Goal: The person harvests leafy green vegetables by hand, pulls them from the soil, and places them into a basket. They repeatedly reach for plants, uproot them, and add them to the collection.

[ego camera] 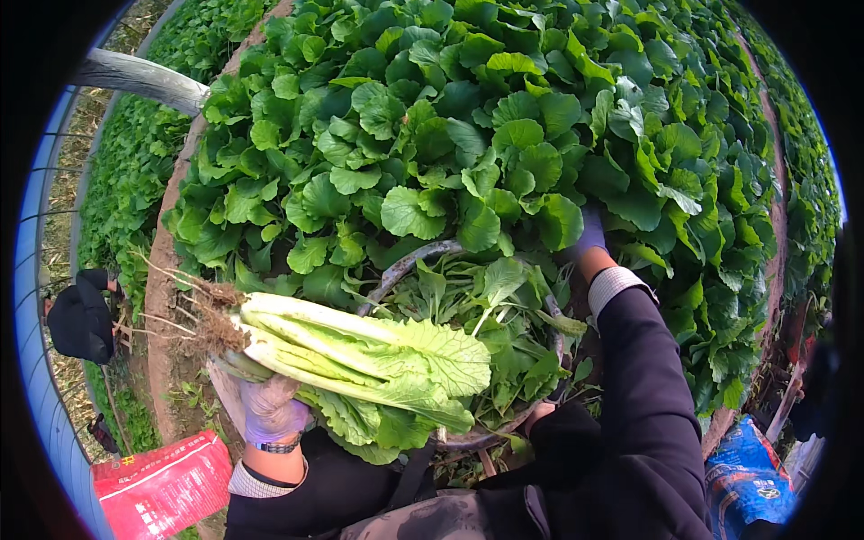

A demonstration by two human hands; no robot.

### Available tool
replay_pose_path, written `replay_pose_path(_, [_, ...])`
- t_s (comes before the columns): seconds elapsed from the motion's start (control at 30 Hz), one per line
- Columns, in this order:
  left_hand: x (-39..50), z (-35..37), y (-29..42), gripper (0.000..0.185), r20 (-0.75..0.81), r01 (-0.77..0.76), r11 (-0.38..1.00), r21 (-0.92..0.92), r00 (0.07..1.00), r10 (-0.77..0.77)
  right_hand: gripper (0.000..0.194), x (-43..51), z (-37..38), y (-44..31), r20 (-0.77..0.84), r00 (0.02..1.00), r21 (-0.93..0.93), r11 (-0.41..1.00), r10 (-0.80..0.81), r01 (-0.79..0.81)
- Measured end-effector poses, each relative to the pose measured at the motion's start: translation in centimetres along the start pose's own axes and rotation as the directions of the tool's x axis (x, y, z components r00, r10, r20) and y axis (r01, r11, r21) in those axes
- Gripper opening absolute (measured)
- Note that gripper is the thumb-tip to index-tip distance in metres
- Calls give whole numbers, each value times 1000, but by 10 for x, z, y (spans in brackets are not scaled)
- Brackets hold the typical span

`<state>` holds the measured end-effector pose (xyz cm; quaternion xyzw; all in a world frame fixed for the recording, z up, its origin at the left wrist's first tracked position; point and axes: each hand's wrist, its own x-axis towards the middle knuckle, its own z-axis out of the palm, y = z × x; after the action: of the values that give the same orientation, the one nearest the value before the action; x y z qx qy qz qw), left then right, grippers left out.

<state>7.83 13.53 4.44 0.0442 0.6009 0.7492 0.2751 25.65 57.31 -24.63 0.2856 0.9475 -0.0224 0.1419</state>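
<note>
My gloved left hand, at the lower left, is closed around a bunch of leafy green vegetables. Soil clings to the roots at the bunch's left end, and its pale stalks and leaves reach right over a round basin with a worn rim. Loose leaves lie in the basin. My right hand, in a purple glove, reaches among the growing plants beyond the basin's right side; leaves hide its fingers.
A red printed sack lies at the lower left, a blue one at the lower right. A wooden post juts in at the upper left. Another person in dark clothes is bent over at the far left. Soil ridges edge the bed.
</note>
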Motion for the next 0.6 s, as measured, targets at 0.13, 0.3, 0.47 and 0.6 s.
replay_pose_path(0.13, [4,4,-5,84,45,-13,994,104,999,8,37,17,25,41,-133,946,68,955,295,-289])
replay_pose_path(0.3, [1,12,5,76,104,58,986,154,992,-74,36,7,49,52,-10,872,203,854,490,-478])
replay_pose_path(0.47, [-14,28,19,76,227,-46,999,14,973,41,39,-6,6,30,409,734,-30,812,542,-583])
replay_pose_path(0.6, [-45,18,24,77,165,-14,1000,9,986,13,28,-27,-39,18,406,810,123,853,423,-507])
